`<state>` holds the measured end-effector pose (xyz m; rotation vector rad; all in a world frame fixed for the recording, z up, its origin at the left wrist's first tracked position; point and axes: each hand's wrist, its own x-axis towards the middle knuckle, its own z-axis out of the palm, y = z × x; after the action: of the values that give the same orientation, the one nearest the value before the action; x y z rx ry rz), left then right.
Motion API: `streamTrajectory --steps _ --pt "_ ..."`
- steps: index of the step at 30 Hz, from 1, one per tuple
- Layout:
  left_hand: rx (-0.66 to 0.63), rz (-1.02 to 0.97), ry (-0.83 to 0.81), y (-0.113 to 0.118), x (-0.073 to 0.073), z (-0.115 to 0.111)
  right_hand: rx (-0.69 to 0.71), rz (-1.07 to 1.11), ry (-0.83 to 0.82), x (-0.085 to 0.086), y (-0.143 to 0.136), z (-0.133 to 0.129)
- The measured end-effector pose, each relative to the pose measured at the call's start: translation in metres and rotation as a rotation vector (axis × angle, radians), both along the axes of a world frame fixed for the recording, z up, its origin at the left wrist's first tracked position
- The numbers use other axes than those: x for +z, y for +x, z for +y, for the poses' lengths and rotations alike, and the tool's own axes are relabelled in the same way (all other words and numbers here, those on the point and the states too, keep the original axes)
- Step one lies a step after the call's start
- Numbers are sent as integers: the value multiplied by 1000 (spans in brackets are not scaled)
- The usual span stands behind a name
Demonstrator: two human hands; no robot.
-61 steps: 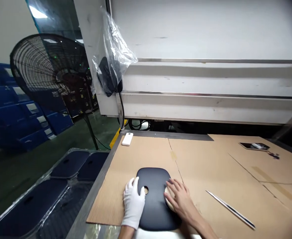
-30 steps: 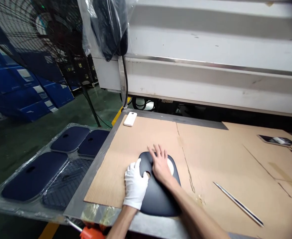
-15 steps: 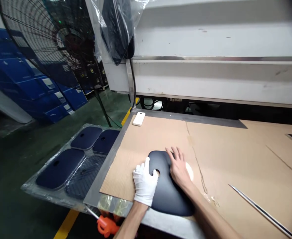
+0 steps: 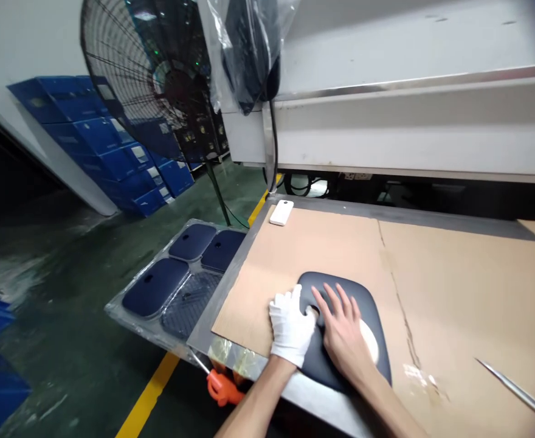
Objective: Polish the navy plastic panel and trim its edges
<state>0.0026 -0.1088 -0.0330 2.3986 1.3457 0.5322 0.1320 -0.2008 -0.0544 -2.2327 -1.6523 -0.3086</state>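
Note:
A dark, smooth panel (image 4: 310, 365) with rounded corners and a round hole lies on the cardboard at the table's front edge. My left hand (image 4: 291, 328), in a white glove, grips its left side with the thumb at the hole. Bare, my right hand (image 4: 346, 334) rests on the panel with its fingers spread. Beside that palm a round white piece (image 4: 369, 342) shows against the dark surface; whether the hand touches it is hidden.
A white phone-like object (image 4: 281, 212) lies at the cardboard's far left corner. A thin pointed metal strip (image 4: 518, 392) is at right. Left of the table, a plastic-covered tray (image 4: 126, 316) holds similar dark panels. A fan (image 4: 171, 85) and blue boxes (image 4: 107, 146) stand behind; an orange-handled tool (image 4: 222, 387) sits below the edge.
The view has swung left. My right hand has moved down from the panel's upper edge toward its middle. More of the panel's right side and the white piece now show; my left hand keeps its place.

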Motion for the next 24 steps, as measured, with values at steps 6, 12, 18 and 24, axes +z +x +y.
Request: streamTrajectory --steps 6,12,18,24 --pt "-5 4 30 3 1 4 -242 64 18 4 12 -8" --pt "-29 52 77 4 3 5 -106 42 -46 10 10 15" --pt "-13 47 55 5 6 6 -196 48 52 2 15 -9" --pt "-51 57 65 6 6 9 -106 100 -2 2 2 46"
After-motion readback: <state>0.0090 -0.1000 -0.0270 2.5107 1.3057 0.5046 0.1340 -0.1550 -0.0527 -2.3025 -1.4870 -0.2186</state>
